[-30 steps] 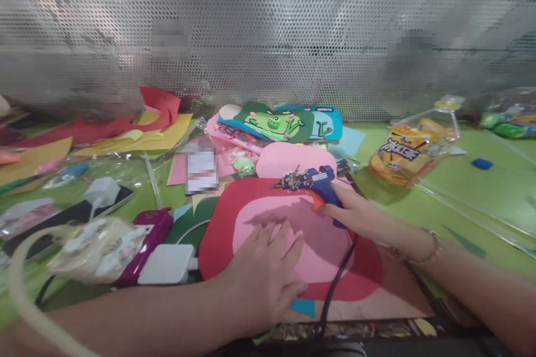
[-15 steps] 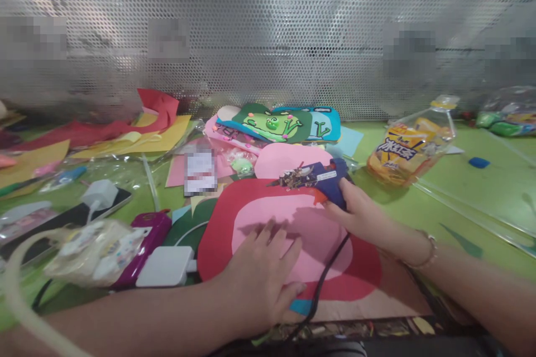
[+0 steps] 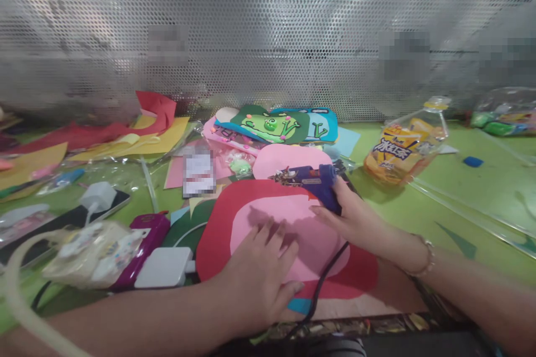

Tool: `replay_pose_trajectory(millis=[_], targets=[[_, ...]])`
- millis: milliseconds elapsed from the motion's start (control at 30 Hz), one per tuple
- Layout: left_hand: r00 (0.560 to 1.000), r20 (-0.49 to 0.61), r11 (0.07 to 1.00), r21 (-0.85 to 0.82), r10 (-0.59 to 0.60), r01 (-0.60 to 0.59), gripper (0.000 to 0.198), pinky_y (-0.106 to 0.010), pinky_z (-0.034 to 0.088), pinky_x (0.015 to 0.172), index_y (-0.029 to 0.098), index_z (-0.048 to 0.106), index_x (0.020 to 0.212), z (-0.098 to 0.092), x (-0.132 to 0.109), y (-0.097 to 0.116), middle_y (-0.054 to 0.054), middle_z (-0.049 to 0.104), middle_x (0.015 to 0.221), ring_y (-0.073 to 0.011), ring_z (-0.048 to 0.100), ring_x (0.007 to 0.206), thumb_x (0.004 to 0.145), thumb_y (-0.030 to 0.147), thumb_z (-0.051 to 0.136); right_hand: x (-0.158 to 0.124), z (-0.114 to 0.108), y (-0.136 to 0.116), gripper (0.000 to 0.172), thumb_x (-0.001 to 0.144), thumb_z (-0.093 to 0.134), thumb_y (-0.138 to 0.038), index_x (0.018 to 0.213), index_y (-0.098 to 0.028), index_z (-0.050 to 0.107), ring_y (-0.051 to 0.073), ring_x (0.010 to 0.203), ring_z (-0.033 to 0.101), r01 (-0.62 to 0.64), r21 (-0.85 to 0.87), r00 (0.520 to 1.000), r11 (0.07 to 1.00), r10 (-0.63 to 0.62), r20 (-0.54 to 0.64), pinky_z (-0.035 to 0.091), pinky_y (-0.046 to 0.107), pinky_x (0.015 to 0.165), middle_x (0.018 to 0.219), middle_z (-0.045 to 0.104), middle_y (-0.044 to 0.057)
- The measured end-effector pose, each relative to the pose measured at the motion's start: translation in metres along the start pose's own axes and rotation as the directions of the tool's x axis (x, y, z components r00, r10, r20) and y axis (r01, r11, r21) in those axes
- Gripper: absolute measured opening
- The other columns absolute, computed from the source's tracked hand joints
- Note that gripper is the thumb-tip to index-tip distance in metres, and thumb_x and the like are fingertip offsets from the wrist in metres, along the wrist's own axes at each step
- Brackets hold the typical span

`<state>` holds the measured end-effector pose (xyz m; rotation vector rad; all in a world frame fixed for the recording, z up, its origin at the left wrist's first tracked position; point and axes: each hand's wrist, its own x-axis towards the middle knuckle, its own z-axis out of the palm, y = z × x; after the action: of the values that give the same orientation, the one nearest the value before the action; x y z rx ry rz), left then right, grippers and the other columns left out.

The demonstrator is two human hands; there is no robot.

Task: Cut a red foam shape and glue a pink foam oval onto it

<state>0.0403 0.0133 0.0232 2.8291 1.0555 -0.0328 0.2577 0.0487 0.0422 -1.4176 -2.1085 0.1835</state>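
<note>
My left hand (image 3: 266, 265) lies flat with fingers spread on a pink rounded paper shape (image 3: 247, 223). That shape rests on a larger red paper shape (image 3: 213, 237). In my right hand (image 3: 355, 215) is a blue hot glue gun (image 3: 322, 181), gripped by its handle, its nozzle pointing left above the red paper's far edge. Its nozzle end looks crusted with dark residue. A black cord (image 3: 324, 273) runs from the handle down across the papers. Beyond the gun lies another pink paper piece (image 3: 288, 157).
A tilted bottle of orange drink (image 3: 397, 150) is at the right. Decorated paper crafts (image 3: 272, 124) lie at the back. On the left are a white charger (image 3: 163, 268), a purple device (image 3: 144, 240) and red paper (image 3: 159, 111). A perforated metal panel (image 3: 268, 28) stands behind.
My right hand has turned the glue gun slightly and lowered its rear end. My left hand stays on the pink paper; the whole view has shifted slightly.
</note>
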Motion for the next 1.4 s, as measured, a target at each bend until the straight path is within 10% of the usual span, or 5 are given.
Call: replay_pose_trajectory(millis=[933,1400], targets=[[0.970,-0.089,0.958,0.202,0.226,-0.205,0.055,-0.051,0.037,0.094,0.017,0.051,0.127,-0.001,-0.003,0.003,-0.016,0.048,0.133,-0.0366,0.041,0.121,0.093,0.052,0.027,-0.003,0.002,0.007,0.038,0.088,0.042,-0.034,0.123,-0.020,0.037,0.023,0.091,0.056,0.013,0.064,0.999,0.998,-0.016,0.044,0.045,0.036,0.078,0.104,0.059,0.010],[0.999,0.024,0.997,-0.069,0.037,-0.035,0.063,-0.061,0.017,0.105,0.021,0.032,0.140,-0.004,-0.004,-0.001,-0.017,0.022,0.149,-0.0386,0.015,0.136,0.088,0.058,0.032,0.008,-0.001,0.013,0.032,0.085,0.043,-0.037,0.112,-0.021,0.044,0.016,0.068,0.054,-0.308,0.231,0.950,0.923,0.288,0.118,0.045,0.028,0.060,0.081,0.058,0.001]])
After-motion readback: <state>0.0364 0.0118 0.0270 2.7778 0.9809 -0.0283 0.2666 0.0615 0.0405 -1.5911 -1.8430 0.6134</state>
